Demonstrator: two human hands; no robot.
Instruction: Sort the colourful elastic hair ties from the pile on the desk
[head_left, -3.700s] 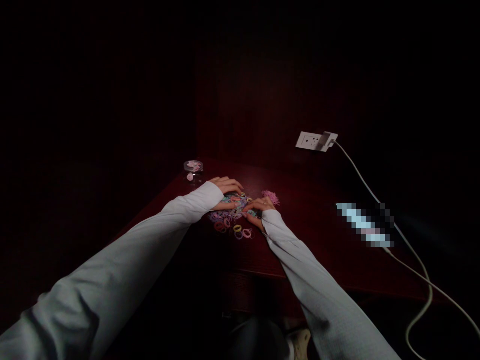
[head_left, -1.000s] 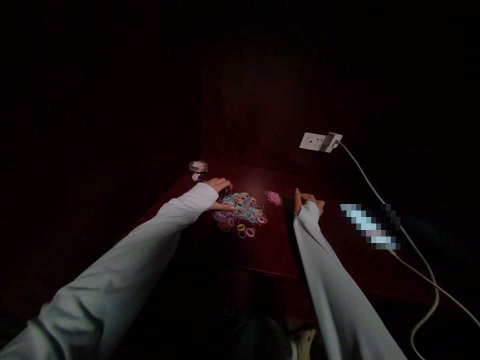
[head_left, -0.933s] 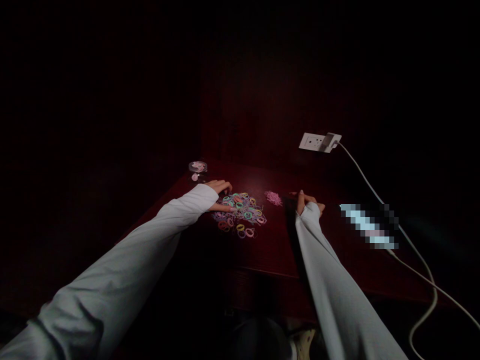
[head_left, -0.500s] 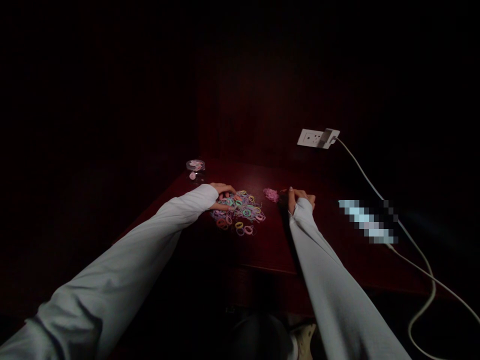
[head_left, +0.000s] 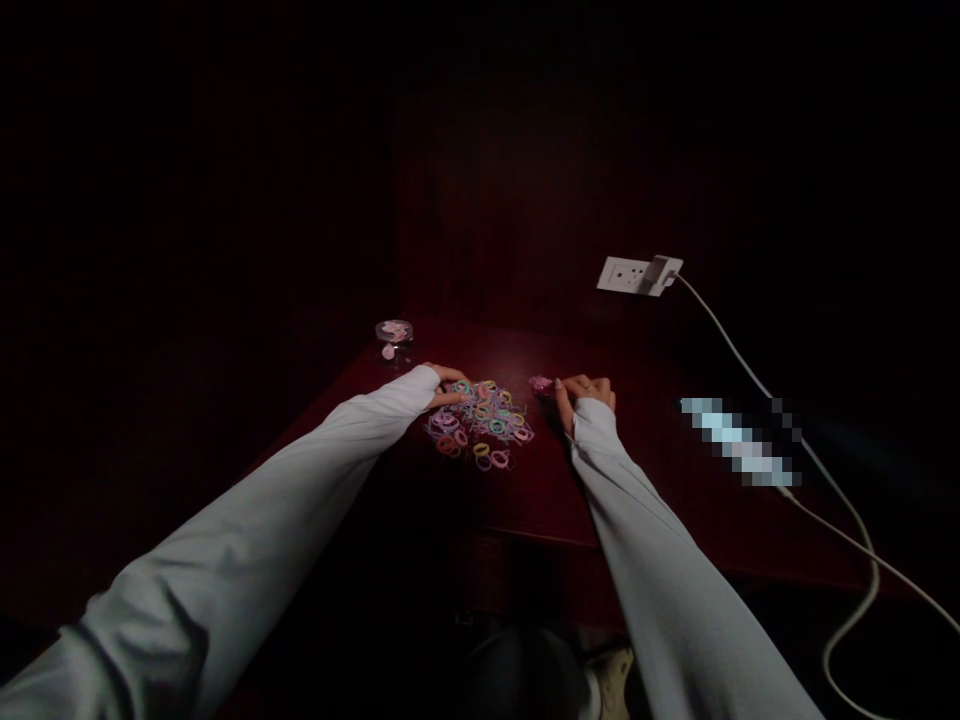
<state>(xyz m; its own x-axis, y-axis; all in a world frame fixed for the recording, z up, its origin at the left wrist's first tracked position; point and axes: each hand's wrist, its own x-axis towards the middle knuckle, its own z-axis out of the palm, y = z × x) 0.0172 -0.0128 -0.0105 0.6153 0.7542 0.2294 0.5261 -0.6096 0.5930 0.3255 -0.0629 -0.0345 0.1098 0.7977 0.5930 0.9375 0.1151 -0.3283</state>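
the left hand (head_left: pixel 450 386) is spread over the bands (head_left: pixel 482 411); whether the right hand (head_left: pixel 587 390) pinches the pink pile (head_left: pixel 539 384), i can't tell. a leftward slip could mix the two.

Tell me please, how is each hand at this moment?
Left hand: fingers partly open, at the edge of the mixed band pile.
Right hand: fingers bent beside the pink pile; holding anything cannot be told.

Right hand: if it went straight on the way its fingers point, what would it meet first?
Probably the small pink pile, just ahead of the right hand. Whether they touch is unclear from this single view.
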